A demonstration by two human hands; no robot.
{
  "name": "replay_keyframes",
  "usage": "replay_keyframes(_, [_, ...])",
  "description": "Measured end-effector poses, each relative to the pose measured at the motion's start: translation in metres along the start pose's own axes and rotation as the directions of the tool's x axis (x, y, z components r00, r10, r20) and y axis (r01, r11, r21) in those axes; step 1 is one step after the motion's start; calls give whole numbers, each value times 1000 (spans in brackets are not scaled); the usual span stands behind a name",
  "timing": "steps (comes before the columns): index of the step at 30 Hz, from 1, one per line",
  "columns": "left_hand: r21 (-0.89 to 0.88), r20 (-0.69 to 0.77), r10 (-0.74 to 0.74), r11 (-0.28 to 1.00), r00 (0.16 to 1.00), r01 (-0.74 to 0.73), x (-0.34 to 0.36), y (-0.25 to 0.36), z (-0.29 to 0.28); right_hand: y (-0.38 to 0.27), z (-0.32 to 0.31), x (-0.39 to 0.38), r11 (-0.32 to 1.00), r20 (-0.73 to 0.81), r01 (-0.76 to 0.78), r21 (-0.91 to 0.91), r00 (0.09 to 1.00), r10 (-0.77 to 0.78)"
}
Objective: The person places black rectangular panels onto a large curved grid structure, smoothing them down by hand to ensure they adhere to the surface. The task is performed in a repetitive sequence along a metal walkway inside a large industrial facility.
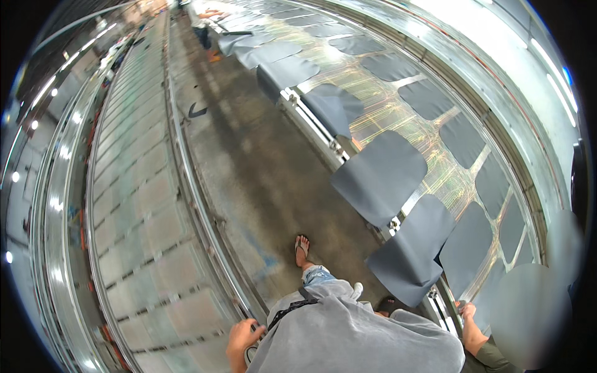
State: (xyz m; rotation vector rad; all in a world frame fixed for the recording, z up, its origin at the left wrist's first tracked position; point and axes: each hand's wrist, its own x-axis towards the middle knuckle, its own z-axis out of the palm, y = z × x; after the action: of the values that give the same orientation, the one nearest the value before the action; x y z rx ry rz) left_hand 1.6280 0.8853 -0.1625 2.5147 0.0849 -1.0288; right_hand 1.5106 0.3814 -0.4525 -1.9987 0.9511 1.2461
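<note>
At the lower edge, left of my grey shirt [348, 336], is my left hand [244, 339]. Its fingers are curled in beside the metal rail of the left table, and what they hold, if anything, is hidden. My right hand does not show. At the lower right, another person's hand [471, 326] with an olive sleeve touches the edge of the right table. Near that hand a dark grey sheet [413, 252] hangs over the table edge, its lower part curled. A second rounded grey sheet [382, 177] overhangs farther along.
The left table [155, 261] is long, with pale panels and a metal rail [186, 158]. Several grey sheets lie on the right table [388, 112], which has coloured line patterns. A concrete aisle [261, 155] runs between them. A person [202, 25] stands at the far end.
</note>
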Motion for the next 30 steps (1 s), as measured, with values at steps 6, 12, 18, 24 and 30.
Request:
replay_keyframes(6, [-253, -409, 90, 945, 908, -208, 140, 92, -163, -262, -116, 36, 865, -72, 435, -250, 883, -465])
replay_keyframes(12, [-79, -189, 342, 929, 921, -361, 250, 174, -260, -548, -235, 29, 711, -282, 681, -173, 658, -698])
replay_keyframes(18, [-41, -81, 454, 888, 888, -458, 360, 175, -310, -712, -300, -4, 533, -378, 841, 94, 525, -762])
replay_keyframes(24, [-162, -39, 502, 850, 864, -501, 482, 180, -388, -783, -311, 43, 599, -193, 796, 83, 603, -774])
replay_keyframes(30, [7, -208, 632, 764, 746, -645, 575, 194, -537, -867, -359, 61, 624, -142, 554, 552, 799, -584])
